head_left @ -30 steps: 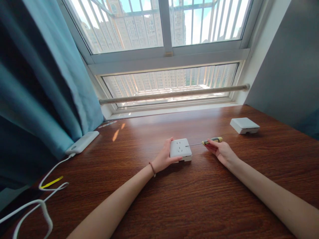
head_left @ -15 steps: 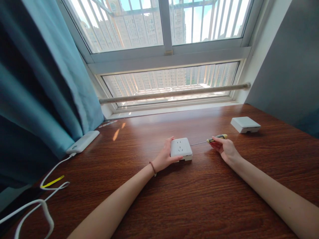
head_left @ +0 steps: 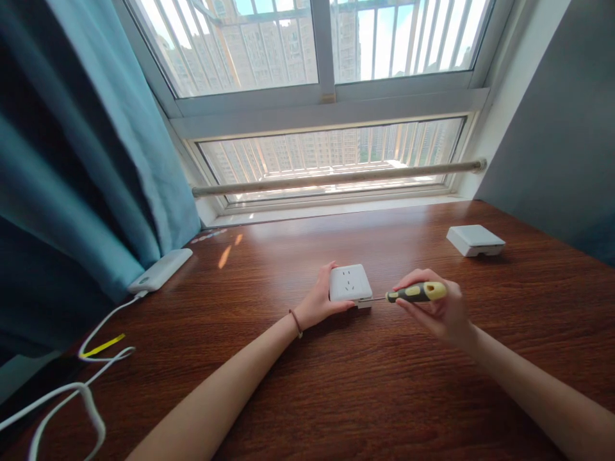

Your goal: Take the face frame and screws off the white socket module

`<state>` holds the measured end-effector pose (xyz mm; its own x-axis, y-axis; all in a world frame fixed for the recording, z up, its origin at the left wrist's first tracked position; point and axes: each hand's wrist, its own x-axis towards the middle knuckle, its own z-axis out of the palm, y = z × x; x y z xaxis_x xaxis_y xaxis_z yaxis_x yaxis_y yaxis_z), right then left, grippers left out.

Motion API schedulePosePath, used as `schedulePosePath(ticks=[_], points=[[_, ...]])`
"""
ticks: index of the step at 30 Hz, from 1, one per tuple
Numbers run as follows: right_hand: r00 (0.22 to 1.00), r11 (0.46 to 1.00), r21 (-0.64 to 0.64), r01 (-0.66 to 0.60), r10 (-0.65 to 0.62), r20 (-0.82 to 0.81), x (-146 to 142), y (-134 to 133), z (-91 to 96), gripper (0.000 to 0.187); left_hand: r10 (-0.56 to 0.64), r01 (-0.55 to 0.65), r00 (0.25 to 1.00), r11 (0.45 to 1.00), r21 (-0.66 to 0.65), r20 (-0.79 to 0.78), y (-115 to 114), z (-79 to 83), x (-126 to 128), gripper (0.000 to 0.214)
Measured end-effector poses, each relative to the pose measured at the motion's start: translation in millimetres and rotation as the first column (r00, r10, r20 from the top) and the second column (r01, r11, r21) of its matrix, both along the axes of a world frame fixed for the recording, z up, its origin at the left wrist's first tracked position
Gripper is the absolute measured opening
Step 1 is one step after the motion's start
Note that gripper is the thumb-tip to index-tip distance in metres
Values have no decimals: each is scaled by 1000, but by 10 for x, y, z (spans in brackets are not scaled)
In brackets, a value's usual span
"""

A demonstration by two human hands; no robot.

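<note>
A white wall socket (head_left: 350, 282) with slotted holes on its face rests on the brown wooden table. My left hand (head_left: 321, 301) grips its left side, with the thumb along the near edge and the fingers at the far corner. Between the fingers and thumb of my right hand (head_left: 444, 310) is a screwdriver (head_left: 417, 292) with a black and yellow handle. Its thin metal shaft points left and reaches the near right edge of the socket. Whether the tip sits in the gap there or only touches it, I cannot tell.
Another white box (head_left: 475, 240) lies at the back right of the table (head_left: 307, 397). At the left, a white power strip or power bank (head_left: 161, 270) has a white cable (head_left: 91, 342) with a yellow tie (head_left: 103, 346). A blue curtain (head_left: 120, 160) hangs beside the window.
My right hand has brought the screwdriver nearer to me and turned it, its tip shifting from the socket's right side to its near right edge. My left hand keeps its hold.
</note>
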<state>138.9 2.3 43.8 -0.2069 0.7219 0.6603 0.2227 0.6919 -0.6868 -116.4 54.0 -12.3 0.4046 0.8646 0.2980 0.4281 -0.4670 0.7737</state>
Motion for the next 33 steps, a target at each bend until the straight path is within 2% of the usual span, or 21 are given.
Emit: schedulePosePath(ticks=[3, 7, 11, 13, 18, 22, 26, 29, 33], points=[[986, 951, 285, -117, 76, 149, -72, -126, -3, 31, 3, -3, 1000, 1000, 10, -4, -1, 6, 7, 90], [932, 815, 524, -249, 55, 358, -109, -186, -4, 27, 8, -8, 1000, 1000, 8, 4, 0, 14, 18, 93], [889, 695, 655, -296, -50, 455, -130, -232, 39, 14, 7, -7, 1000, 1000, 0, -16, -2, 22, 20, 92], [882, 644, 701, -307, -83, 463, -149, -250, 47, 16, 10, -10, 1000, 1000, 1, -19, -3, 24, 18, 92], [819, 532, 751, -391, -171, 547, -237, -296, -66, 12, 17, -17, 1000, 1000, 10, -8, -4, 19, 12, 90], [781, 473, 757, -451, -201, 591, -322, -329, -201, 14, 22, -22, 1000, 1000, 16, 8, -5, 6, 2, 90], [792, 427, 788, -444, -225, 568, -323, -331, -246, 17, 7, -5, 998, 1000, -22, 62, -2, -1, -4, 84], [801, 429, 805, -410, -253, 543, -292, -319, -236, 13, -11, 15, 995, 999, -47, 94, 1, 5, -1, 78], [837, 455, 813, -364, -222, 499, -277, -302, -213, 15, 34, -34, 991, 999, -2, 130, -10, 29, 0, 81]])
